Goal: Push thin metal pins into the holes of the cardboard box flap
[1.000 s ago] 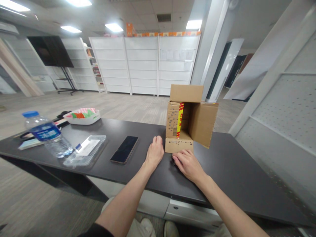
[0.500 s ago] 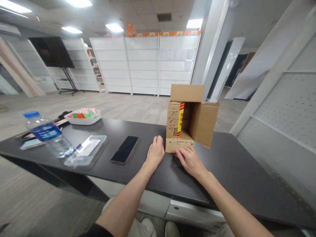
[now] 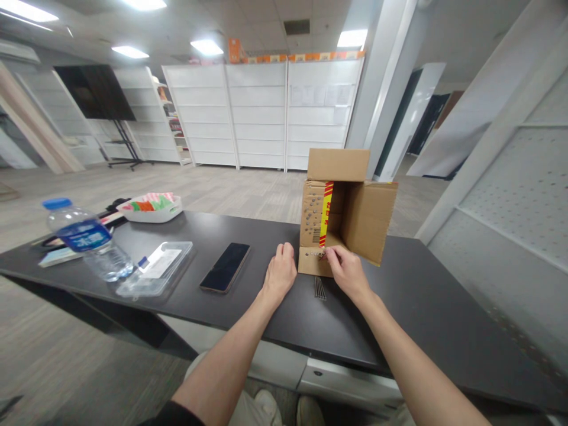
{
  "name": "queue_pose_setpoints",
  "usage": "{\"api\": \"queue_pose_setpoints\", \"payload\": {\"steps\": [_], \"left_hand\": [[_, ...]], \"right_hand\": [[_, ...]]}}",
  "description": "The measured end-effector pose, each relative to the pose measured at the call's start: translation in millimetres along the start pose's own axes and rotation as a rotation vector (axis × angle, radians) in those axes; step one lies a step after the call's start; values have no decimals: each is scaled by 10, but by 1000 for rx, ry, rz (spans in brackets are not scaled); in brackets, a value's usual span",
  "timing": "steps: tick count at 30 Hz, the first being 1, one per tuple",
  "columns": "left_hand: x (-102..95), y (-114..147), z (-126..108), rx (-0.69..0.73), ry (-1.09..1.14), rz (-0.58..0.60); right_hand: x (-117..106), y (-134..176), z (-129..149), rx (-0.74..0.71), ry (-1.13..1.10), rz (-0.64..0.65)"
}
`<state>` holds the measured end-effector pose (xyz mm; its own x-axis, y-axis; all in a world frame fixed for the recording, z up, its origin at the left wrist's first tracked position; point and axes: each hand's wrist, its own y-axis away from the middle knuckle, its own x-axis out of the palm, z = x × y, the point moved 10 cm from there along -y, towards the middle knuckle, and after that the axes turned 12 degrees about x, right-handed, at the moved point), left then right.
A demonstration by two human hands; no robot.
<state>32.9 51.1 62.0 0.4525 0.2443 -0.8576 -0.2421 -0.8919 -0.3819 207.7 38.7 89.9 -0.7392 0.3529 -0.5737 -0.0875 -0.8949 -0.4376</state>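
A cardboard box (image 3: 379, 222) stands on the dark table with its flaps open toward me. Its left flap bears several small metal heads and a red-and-yellow tape strip (image 3: 326, 207). Along the low front flap (image 3: 310, 265) runs a row of small holes. My right hand (image 3: 348, 271) is pinched closed at that row; whatever is between its fingertips is too small to name. Below the flap lie several thin metal nails or screws (image 3: 319, 288) side by side. Curled closed, my left hand (image 3: 281, 269) rests on the table just left of the box, its palm side hidden.
A black phone (image 3: 225, 267) lies left of my left hand. Further left are a clear plastic case (image 3: 155, 269), a water bottle (image 3: 86, 239) and a white basket (image 3: 153, 214) with colourful packets. A white perforated panel (image 3: 523, 189) borders the table's right side.
My right hand has moved up from the metal pins on the table to the hole row on the front flap, uncovering the pins. My left hand stays put.
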Motion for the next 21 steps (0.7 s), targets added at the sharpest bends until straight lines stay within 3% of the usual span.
{"api": "queue_pose_setpoints", "payload": {"steps": [10, 21], "left_hand": [[-23, -6, -9, 2, 30, -10], [-22, -4, -14, 9, 34, -19]], "right_hand": [[-31, 30, -152, 65, -81, -122], [-8, 58, 46, -96, 68, -141]]}}
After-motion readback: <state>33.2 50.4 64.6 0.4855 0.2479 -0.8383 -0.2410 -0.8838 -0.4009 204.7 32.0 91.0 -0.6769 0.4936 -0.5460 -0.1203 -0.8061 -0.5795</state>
